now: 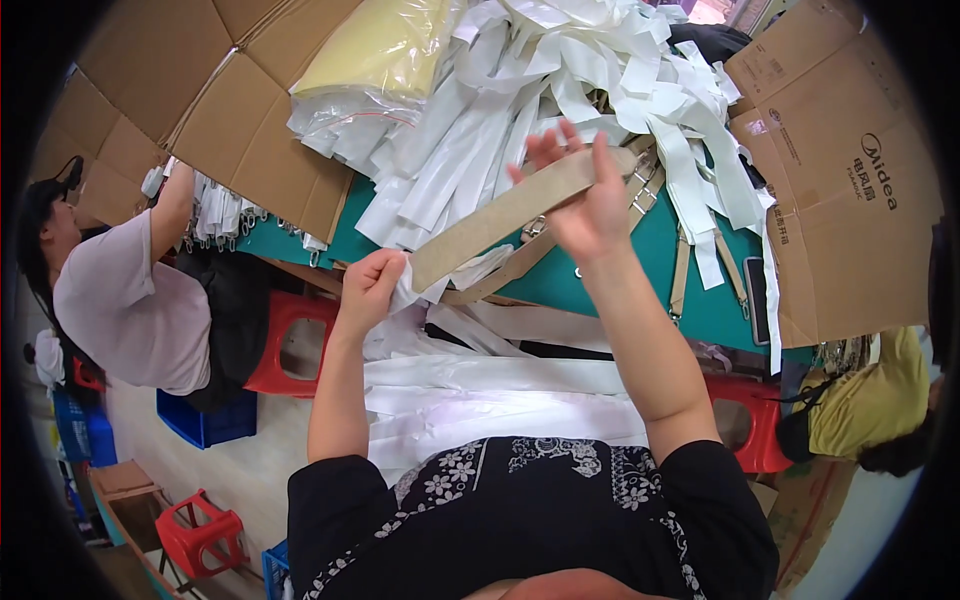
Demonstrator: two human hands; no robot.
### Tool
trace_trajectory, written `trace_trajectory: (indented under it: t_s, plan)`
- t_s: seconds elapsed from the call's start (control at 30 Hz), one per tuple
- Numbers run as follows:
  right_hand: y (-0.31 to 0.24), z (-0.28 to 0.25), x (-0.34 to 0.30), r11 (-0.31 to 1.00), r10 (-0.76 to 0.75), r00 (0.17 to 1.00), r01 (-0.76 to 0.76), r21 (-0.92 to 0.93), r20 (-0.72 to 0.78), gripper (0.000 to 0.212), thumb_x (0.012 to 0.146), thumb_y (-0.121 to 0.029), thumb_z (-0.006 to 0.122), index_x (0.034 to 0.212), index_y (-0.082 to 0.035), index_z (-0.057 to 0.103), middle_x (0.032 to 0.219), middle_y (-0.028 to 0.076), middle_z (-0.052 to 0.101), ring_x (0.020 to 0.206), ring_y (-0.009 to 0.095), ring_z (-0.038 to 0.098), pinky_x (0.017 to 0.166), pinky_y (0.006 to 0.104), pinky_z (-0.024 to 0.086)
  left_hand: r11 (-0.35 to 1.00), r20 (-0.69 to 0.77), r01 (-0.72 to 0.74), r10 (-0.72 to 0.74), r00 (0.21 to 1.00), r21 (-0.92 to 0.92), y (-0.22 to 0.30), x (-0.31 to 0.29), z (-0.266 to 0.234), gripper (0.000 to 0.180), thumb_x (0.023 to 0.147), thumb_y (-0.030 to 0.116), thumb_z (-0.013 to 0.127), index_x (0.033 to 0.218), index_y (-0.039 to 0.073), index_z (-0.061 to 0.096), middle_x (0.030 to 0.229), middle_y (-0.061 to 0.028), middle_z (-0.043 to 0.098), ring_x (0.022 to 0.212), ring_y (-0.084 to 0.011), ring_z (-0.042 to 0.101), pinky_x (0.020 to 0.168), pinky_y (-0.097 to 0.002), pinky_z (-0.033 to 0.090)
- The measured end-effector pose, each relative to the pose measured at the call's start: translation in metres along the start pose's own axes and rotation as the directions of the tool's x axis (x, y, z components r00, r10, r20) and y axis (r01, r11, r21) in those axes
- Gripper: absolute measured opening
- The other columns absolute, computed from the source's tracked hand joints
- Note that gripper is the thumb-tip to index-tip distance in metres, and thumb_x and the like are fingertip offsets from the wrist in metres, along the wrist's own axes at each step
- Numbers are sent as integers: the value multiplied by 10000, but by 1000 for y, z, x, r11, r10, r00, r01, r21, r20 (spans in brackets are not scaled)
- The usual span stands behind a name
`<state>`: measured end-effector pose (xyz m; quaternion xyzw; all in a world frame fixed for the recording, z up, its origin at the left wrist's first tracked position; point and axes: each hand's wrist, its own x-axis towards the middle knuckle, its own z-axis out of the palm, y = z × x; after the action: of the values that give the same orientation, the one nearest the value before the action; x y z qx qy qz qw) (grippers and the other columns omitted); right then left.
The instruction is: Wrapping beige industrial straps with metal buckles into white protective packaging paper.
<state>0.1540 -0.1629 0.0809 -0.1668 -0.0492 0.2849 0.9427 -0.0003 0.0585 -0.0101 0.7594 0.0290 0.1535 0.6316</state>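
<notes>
The left hand (370,285) is closed on a crinkly white wrap (403,293) at one end of a long, flat tan strap (500,218). It crosses the spread right hand (588,205), above the green table (558,290).

From where I stand, the person's left hand (372,288) is a fist around some white wrapping (403,292) at the near end of a tan strap (505,218), which slants up to the open right hand (588,222), fingers spread. Beyond, white strips (600,50) heap on the green bench (560,288), a yellow plastic-wrapped bundle (375,50) to their left. More white strips cover the lap. A phone (755,300) lies near a cardboard box (840,180) at right; a co-worker (135,300) sits at left.
</notes>
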Motion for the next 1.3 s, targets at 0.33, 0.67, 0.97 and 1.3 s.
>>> trace_trajectory:
  t_s: [0.33,0.67,0.97,1.3]
  plan:
    - [51,49,-7,536,9,936,293,-792,352,447,928,-418,357,1202,-68,403,932,101,605,852,157,579,767,300,464,909,-55,-46,26,998,-414,39,8,19,238,901,179,513,938,-27,627,801,24,599,727,-32,481,657,-183,386]
    - [56,92,-14,245,106,831,511,-824,547,221,915,-155,470,1109,-82,548,821,30,604,791,71,554,723,233,443,962,-92,11,-37,995,-274,17,7,-5,254,893,217,532,918,-16,630,772,39,580,719,-27,466,652,-173,362]
    - [88,22,-13,420,291,913,148,-895,287,381,927,-301,431,1196,-43,508,1133,49,541,1063,124,464,923,259,339,958,-137,62,-104,985,-281,9,4,9,220,912,183,490,900,-2,607,781,38,563,699,-23,458,638,-181,361]
    - [86,-3,-33,593,355,929,-310,-743,-105,359,934,-286,421,1227,-86,476,956,16,578,772,73,547,655,233,452,934,-327,-355,347,879,39,9,18,40,365,713,287,718,905,-12,635,893,-8,456,871,-115,424,762,-238,356]
